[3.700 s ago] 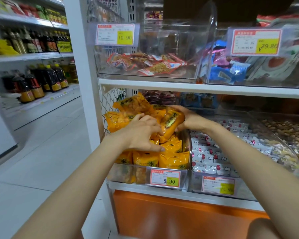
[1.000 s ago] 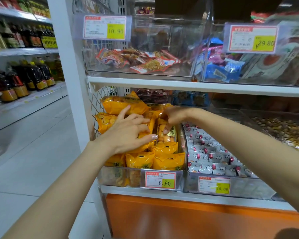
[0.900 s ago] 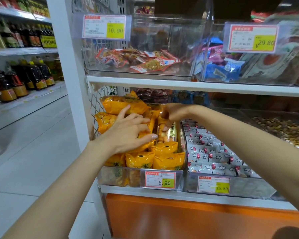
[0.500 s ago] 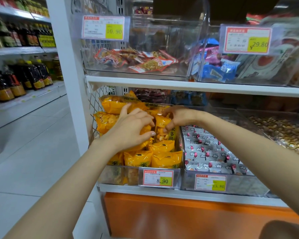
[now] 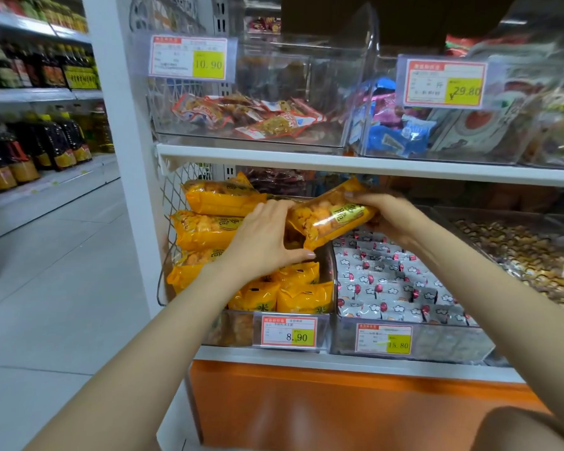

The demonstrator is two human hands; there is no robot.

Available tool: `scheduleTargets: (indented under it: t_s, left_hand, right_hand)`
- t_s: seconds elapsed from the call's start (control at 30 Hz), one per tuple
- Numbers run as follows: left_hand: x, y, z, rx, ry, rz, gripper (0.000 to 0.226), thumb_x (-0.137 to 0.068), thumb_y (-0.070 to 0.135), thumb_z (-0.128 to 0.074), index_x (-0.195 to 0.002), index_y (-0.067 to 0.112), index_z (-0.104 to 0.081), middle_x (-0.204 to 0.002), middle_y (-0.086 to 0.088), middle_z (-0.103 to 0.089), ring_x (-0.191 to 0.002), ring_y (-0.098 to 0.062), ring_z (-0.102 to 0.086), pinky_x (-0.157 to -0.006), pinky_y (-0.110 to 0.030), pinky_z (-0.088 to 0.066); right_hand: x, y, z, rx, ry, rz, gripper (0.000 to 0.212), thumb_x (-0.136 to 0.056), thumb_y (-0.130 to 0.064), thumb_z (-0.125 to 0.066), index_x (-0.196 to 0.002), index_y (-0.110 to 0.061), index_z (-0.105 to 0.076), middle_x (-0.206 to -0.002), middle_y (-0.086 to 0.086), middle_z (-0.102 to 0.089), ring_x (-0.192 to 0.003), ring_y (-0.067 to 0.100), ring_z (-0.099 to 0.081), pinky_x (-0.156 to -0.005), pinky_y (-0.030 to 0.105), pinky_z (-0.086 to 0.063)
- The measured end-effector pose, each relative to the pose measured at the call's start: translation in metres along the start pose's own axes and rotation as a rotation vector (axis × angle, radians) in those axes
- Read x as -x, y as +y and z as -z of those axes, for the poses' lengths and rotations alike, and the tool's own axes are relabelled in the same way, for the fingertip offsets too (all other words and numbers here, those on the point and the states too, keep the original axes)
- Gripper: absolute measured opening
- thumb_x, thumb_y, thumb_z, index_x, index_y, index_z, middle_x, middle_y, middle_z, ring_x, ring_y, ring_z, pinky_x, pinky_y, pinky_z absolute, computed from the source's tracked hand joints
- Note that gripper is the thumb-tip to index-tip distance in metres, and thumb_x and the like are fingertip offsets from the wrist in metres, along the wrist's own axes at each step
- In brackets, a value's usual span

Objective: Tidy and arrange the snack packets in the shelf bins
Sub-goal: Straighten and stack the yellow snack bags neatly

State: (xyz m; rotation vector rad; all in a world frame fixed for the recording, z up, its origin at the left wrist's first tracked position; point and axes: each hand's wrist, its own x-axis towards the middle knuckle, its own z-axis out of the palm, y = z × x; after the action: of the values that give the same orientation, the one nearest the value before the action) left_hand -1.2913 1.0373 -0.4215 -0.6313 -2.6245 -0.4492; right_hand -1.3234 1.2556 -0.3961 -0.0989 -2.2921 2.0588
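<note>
A clear bin (image 5: 215, 333) on the lower shelf holds several yellow snack packets (image 5: 209, 229), stacked at its left and back and standing along its front. One yellow packet (image 5: 331, 216) is lifted above the bin, lying nearly level and tilted. My right hand (image 5: 381, 213) grips its right end. My left hand (image 5: 264, 242) holds its left end, fingers over the top and thumb beneath.
A neighbouring bin (image 5: 437, 343) of grey-and-red packets sits to the right, then one with loose brown snacks (image 5: 534, 255). The upper shelf (image 5: 339, 162) carries bins of red-orange packets (image 5: 248, 117) and blue packets (image 5: 391, 138). Oil bottles (image 5: 46, 141) line the left aisle shelves.
The packet that stood upright in the bin has been raised and turned to lie nearly level. My left hand has left the pile and taken the packet's left end.
</note>
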Motion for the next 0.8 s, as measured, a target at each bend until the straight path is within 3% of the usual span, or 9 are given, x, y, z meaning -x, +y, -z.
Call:
scheduleTargets:
  t_s: [0.17,0.4,0.5,0.63,0.73,0.8]
  left_hand:
    - [-0.004,0.008,-0.005,-0.053,0.074,0.002,0.084,-0.072,0.061,-0.065,-0.139,0.022,-0.033,-0.136,0.002,-0.040,-0.123,-0.017,-0.034,-0.099,-0.031,-0.027]
    - [-0.007,0.017,-0.015,-0.010,0.188,0.101,0.069,-0.072,0.060,-0.066,-0.123,0.018,-0.047,-0.121,0.002,-0.051,-0.112,-0.017,-0.045,-0.091,-0.030,-0.032]
    - [-0.008,0.027,-0.018,0.014,0.164,0.127,0.070,-0.071,0.062,-0.067,-0.123,0.018,-0.047,-0.122,0.001,-0.052,-0.115,-0.017,-0.046,-0.092,-0.030,-0.034]
    - [-0.011,0.026,-0.003,0.090,-0.009,0.058,0.065,-0.074,0.055,-0.068,-0.125,0.020,-0.050,-0.125,0.001,-0.054,-0.118,-0.017,-0.045,-0.095,-0.032,-0.035]
    - [-0.028,0.014,0.014,0.060,-0.186,-0.003,0.048,-0.082,0.041,-0.066,-0.123,0.019,-0.054,-0.126,-0.002,-0.056,-0.118,-0.018,-0.048,-0.095,-0.031,-0.039]
    - [-0.045,0.014,0.015,-0.071,-0.364,-0.048,0.042,-0.086,0.030,-0.065,-0.124,0.015,-0.054,-0.126,-0.005,-0.057,-0.115,-0.021,-0.052,-0.093,-0.031,-0.043]
  right_hand:
    - [0.013,0.007,0.006,-0.064,-0.132,-0.028,0.047,-0.064,-0.029,-0.072,-0.104,-0.008,-0.059,-0.087,0.004,-0.064,-0.087,0.018,-0.059,-0.077,0.030,-0.048]
    - [0.027,0.016,-0.002,-0.369,-0.220,-0.032,0.029,-0.077,-0.014,-0.065,-0.104,-0.006,-0.057,-0.102,0.010,-0.067,-0.093,0.018,-0.066,-0.072,0.026,-0.058]
    - [0.029,0.020,-0.011,-0.298,-0.171,-0.042,0.033,-0.084,-0.019,-0.065,-0.114,-0.010,-0.053,-0.103,0.009,-0.068,-0.090,0.018,-0.068,-0.069,0.028,-0.056]
    - [0.031,0.019,-0.011,-0.277,-0.070,-0.028,0.046,-0.082,-0.017,-0.069,-0.122,-0.011,-0.049,-0.093,0.007,-0.068,-0.078,0.017,-0.068,-0.072,0.032,-0.055]
    - [0.033,0.016,-0.003,-0.258,0.027,0.029,0.050,-0.082,-0.017,-0.070,-0.127,-0.011,-0.047,-0.082,0.001,-0.064,-0.044,0.001,-0.057,-0.050,0.019,-0.047]
    - [0.034,0.015,0.005,-0.264,0.071,0.060,0.051,-0.083,-0.014,-0.069,-0.128,-0.010,-0.046,-0.083,-0.001,-0.062,-0.037,-0.001,-0.051,-0.042,0.013,-0.042]
